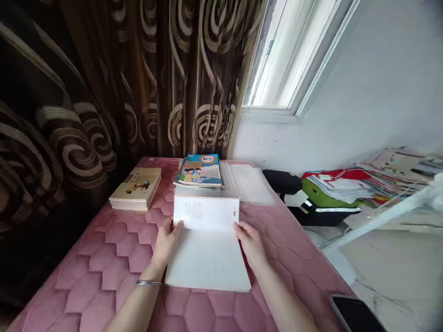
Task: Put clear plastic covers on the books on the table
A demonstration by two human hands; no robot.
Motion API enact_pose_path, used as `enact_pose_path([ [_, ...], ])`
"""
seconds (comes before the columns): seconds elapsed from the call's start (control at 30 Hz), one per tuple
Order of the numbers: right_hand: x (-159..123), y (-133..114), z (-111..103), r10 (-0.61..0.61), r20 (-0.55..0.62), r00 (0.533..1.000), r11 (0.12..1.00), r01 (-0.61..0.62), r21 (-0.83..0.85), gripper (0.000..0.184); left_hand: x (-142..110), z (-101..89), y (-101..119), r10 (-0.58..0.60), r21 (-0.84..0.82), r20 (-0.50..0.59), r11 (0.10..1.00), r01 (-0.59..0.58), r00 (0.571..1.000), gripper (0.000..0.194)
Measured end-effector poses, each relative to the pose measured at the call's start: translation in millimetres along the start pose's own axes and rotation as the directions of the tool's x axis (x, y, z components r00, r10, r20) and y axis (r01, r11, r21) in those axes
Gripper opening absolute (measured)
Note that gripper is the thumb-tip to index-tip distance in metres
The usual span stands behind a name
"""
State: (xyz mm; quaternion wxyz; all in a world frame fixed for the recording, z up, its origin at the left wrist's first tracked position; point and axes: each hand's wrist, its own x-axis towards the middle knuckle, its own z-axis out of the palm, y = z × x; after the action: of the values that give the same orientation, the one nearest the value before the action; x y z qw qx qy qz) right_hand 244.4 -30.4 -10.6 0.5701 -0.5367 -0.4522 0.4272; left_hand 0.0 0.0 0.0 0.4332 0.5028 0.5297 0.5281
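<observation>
In the head view, a white book with small print and a pink mark is held up at a tilt between my two hands. My left hand grips its left edge, thumb on the front, a bracelet at the wrist. My right hand pinches the right edge the same way. Below it lies a white, faintly lined page on the pink quilted cover. Whether that page belongs to the held book, I cannot tell. Just behind is a small pile topped by a blue textbook.
A stack of cream books sits at the left. Clear plastic covers lie at the back right. A phone rests by the front right edge. Beyond the right edge are a black and green bag and piled papers. A patterned curtain hangs behind.
</observation>
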Motion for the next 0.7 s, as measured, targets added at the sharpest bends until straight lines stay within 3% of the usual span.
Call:
enact_pose_path([
  [0.33,10,15,2,-0.010,-0.091,0.996,0.997,0.004,-0.071,0.045,1,-0.9,-7,0.014,-0.068,0.058,0.998,-0.010,0.998,0.039],
  [0.53,6,7,1,-0.009,-0.021,1.000,0.998,0.008,-0.058,0.046,4,0.3,-10,0.028,-0.083,0.037,0.996,-0.025,0.999,0.042],
  [0.7,8,15,0,-0.030,-0.024,0.999,0.997,0.029,-0.069,0.044,4,-2.4,-12,0.020,-0.067,0.058,0.998,-0.016,0.998,0.041],
])
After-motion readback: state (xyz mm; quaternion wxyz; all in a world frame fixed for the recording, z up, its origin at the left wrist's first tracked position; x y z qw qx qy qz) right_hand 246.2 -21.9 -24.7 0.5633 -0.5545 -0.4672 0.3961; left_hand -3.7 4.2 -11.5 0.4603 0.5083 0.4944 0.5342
